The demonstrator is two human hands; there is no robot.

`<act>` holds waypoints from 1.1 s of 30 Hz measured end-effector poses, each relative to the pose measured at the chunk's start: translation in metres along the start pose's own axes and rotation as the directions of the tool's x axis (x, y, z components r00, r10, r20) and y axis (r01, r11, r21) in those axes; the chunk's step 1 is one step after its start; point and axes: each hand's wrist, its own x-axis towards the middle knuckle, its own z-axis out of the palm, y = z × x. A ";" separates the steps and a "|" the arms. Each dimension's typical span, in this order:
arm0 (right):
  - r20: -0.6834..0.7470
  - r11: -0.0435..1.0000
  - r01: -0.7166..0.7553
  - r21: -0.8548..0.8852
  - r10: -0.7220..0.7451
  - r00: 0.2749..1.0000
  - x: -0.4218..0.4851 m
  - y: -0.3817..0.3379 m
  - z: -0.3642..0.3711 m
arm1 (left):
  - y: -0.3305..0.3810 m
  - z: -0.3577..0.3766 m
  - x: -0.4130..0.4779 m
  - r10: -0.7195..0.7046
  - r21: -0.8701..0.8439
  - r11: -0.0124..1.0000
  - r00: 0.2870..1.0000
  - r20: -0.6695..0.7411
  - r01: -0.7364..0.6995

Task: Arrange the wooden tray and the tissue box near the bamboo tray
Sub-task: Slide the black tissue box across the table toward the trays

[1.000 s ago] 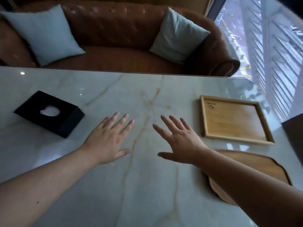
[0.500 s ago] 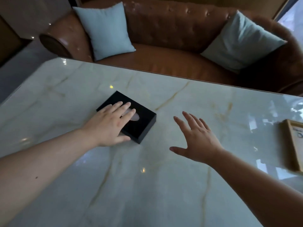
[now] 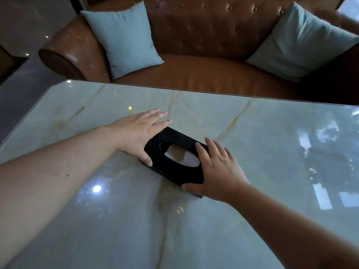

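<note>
**Tissue box held between both hands on the marble table**

Bracketing the black tissue box [image 3: 175,160] from its two ends, my hands sit apart with the box between them. The box lies flat on the table, turned at an angle to the table's edges, near the middle of the visible surface and slightly toward its left. Its top face carries an embossed pattern and an oval opening in which pale tissue shows.

My left hand [image 3: 138,133] lies against the box's far-left end. The fingers are extended and held together, reaching past the far corner, and the thumb presses the near-left side. My right hand [image 3: 217,171] covers the near-right end. Its fingers lie spread along the top face and right edge, and its thumb wraps the near corner. Both hands touch the box; neither is curled closed. I cannot tell whether the box is lifted clear of the surface.

The marble table [image 3: 272,152] is pale green-white with tan veins and glossy reflections. Beyond its far edge stands a brown leather sofa [image 3: 204,35] with a tufted back. One light blue cushion [image 3: 124,37] leans at the sofa's left end, and a second light blue cushion [image 3: 303,41] leans at the right.
</note>
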 end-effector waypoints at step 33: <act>-0.016 0.964 0.126 -0.233 -0.134 0.991 -0.149 0.191 -0.048 | 0.251 -0.064 0.019 0.067 0.152 0.987 0.987 -0.147 -0.045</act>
